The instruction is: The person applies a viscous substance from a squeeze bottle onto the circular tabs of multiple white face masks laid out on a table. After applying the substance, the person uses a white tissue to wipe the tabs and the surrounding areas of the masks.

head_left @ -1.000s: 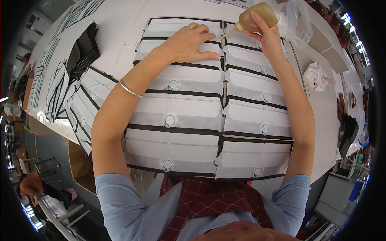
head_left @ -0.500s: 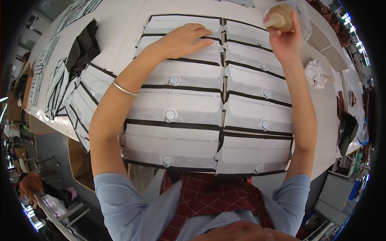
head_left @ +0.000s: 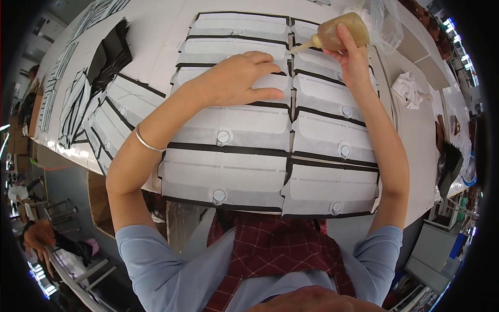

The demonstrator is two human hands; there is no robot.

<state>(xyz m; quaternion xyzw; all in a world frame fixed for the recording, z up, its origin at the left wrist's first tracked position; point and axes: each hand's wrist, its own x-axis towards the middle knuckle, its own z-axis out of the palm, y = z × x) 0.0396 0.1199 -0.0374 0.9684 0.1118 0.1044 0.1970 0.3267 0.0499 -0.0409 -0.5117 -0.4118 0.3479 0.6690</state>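
Two columns of overlapping white panels [head_left: 236, 171] with black edges and round snaps lie on the white table [head_left: 156, 36]. My left hand [head_left: 236, 78] presses flat on a panel in the left column, fingers pointing right. My right hand [head_left: 351, 54] holds a tan squeeze bottle [head_left: 338, 31] tilted so its nozzle points left and down, just above the gap between the columns near my left fingertips. A thin metal bangle [head_left: 147, 144] circles my left forearm.
More white panels and black pieces [head_left: 104, 57] are stacked at the left. A crumpled white cloth [head_left: 408, 88] lies at the right, a clear plastic bag [head_left: 382, 21] behind the bottle. Another person's hand [head_left: 39, 234] shows at the lower left by the floor.
My right hand lifted the bottle upright, then brought it back down and tilted it, nozzle now by my left fingertips. My left hand shifted to a nearer panel.
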